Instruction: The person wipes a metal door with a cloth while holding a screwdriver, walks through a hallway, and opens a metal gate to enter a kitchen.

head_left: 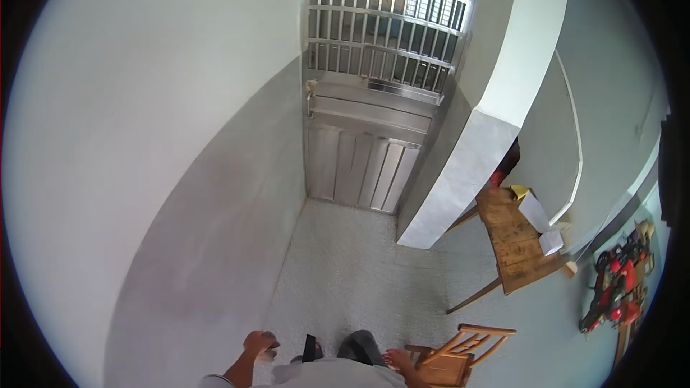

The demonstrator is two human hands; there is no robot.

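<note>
At the lower left, my left hand (260, 343) hangs beside the grey lower wall. Its fingers are curled, and whatever lies inside them is too small to make out. My right hand (395, 358) is low in the view, close to the left side of a wooden chair (440, 368). The fingers of that hand look loosely apart, and no object shows in them. Between the hands are my grey shirt (338, 373), a dark strap (310, 348) and my dark-clothed knee (359, 346).
A barred metal door (363, 162) stands ahead, between the left wall (215, 194) and a pillar (460, 165). To the right, a wooden table (514, 241) bears a white box (551, 242) and a yellow item (519, 192). Red motorbikes (614, 284) stand at far right.
</note>
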